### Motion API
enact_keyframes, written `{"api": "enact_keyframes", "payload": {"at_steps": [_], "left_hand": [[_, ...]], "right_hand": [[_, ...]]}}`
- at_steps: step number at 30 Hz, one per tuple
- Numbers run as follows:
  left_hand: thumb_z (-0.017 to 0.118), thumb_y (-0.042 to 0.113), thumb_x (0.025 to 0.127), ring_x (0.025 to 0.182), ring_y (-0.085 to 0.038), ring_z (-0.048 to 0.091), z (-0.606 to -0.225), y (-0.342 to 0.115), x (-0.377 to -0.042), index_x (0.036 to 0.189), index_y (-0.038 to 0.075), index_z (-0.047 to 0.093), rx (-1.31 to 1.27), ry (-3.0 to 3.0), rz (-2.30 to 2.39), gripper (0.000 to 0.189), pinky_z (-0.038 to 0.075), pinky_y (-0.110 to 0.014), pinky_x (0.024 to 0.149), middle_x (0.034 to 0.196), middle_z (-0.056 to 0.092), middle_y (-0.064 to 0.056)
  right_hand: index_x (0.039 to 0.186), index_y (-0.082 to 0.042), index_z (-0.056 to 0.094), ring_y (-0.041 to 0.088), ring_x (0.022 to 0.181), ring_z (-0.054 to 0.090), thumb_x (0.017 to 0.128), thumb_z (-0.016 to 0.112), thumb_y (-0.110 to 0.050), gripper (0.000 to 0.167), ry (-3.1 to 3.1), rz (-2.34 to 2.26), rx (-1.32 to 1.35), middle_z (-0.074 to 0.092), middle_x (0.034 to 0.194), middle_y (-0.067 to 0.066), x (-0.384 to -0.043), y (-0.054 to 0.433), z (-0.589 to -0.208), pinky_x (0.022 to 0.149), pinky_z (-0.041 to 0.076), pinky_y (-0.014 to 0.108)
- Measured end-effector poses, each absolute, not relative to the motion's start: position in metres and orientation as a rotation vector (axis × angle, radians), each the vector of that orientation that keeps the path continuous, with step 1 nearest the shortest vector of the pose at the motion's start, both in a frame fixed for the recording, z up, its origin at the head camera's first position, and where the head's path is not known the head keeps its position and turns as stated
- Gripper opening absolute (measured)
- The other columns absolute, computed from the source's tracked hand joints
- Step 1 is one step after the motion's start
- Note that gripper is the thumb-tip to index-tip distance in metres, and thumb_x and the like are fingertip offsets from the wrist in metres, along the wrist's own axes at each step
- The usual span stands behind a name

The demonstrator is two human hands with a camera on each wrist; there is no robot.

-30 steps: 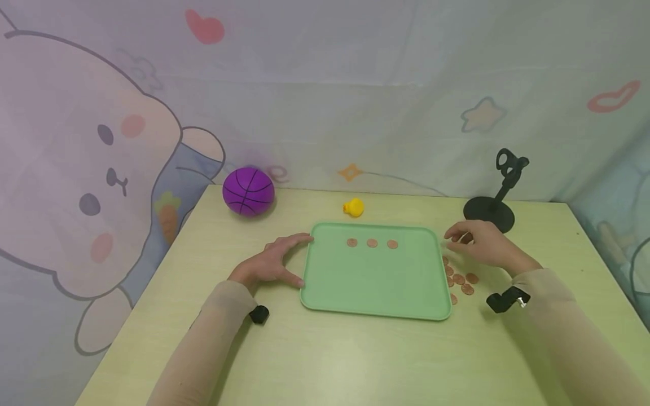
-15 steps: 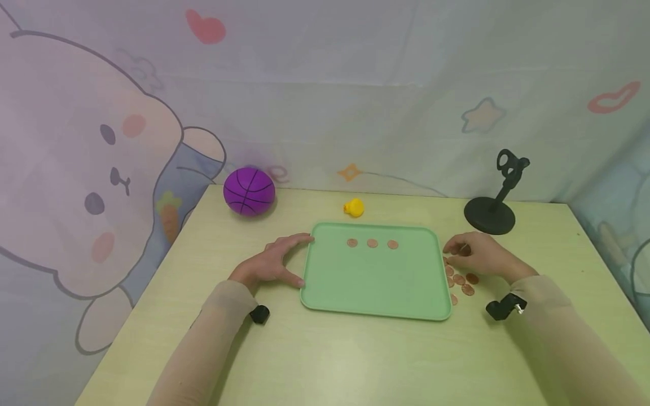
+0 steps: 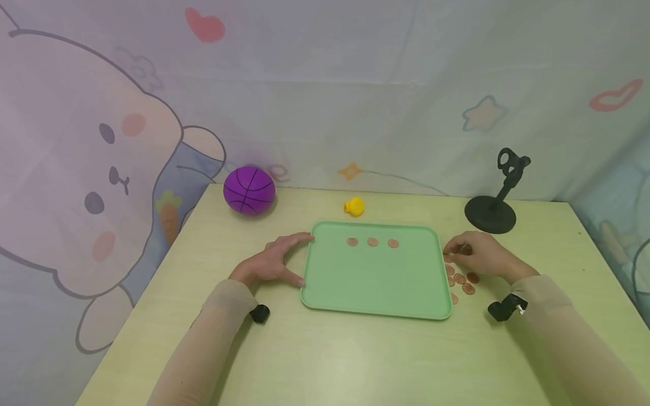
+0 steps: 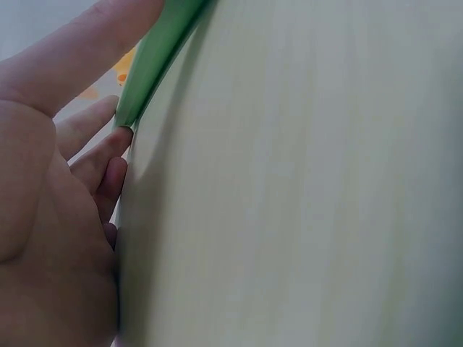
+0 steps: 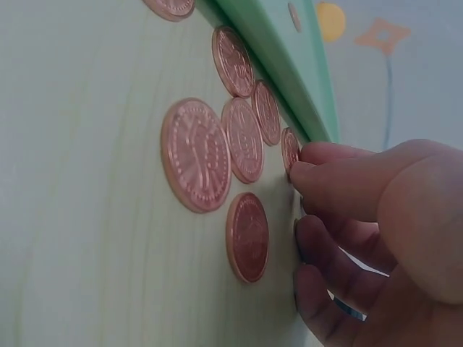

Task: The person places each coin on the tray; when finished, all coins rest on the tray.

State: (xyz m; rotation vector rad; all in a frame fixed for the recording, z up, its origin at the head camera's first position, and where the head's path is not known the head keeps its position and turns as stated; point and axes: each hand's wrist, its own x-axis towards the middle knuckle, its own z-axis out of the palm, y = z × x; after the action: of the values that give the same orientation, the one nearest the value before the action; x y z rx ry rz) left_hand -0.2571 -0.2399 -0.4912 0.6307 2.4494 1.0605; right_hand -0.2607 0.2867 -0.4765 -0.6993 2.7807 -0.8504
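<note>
Your right fingertips (image 5: 312, 173) are bunched together, thumb against forefinger, with their tips touching the edge of one copper coin (image 5: 290, 150) that lies flat on the table just beside the green tray (image 3: 376, 276) — whether the coin is truly pinched or only touched, the pictures do not show. The other fingers of your right hand (image 3: 479, 254) curl loosely beneath. Around that coin lies a loose cluster of coins (image 5: 217, 152) on the tabletop (image 3: 355, 361), some overlapping, all hugging the tray's right rim; in the head view they show as a small scatter (image 3: 462, 280) just below your knuckles.

Your left hand (image 3: 271, 264) lies flat and spread against the tray's left edge — forefinger along the far corner, thumb at the near corner, fingers straight and gripping nothing. The wrist view shows those fingers (image 4: 108, 148) touching the green rim (image 4: 155, 61).

Inside the tray, three coins (image 3: 373, 242) sit in a row near its far side, apart from one another. Beyond the tray stand a small yellow duck (image 3: 354, 206), a purple ball (image 3: 249, 190) to the left and a black stand (image 3: 491, 211) to the right.
</note>
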Motion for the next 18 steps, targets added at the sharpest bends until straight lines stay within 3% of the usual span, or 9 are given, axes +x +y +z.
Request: {"api": "enact_keyframes", "payload": {"at_steps": [11,18], "left_hand": [[0.099,0.038,0.069,0.157,-0.035,0.017,-0.4907,-0.2393,-0.2569,0.161,0.036,0.040,0.609,2.449,1.057,0.109,0.009,-0.068,0.123,0.173,0.026,0.005],[0.099,0.037,0.069,0.157,-0.034,0.016,-0.4913,-0.2392,-0.2567,0.161,0.036,0.039,0.600,2.446,1.055,0.110,0.009,-0.067,0.123,0.173,0.025,0.006]], "right_hand": [[0.105,-0.011,0.079,0.015,0.085,0.069,0.093,0.081,-0.016,0.013,2.735,-0.825,-0.645,0.075,0.095,-0.004,-0.2585,0.2890,-0.4705,0.075,0.055,0.031],[0.105,-0.013,0.078,0.018,0.089,0.070,0.094,0.081,-0.017,0.013,2.742,-0.791,-0.662,0.074,0.099,-0.002,-0.2610,0.2897,-0.4708,0.080,0.057,0.039]]}}
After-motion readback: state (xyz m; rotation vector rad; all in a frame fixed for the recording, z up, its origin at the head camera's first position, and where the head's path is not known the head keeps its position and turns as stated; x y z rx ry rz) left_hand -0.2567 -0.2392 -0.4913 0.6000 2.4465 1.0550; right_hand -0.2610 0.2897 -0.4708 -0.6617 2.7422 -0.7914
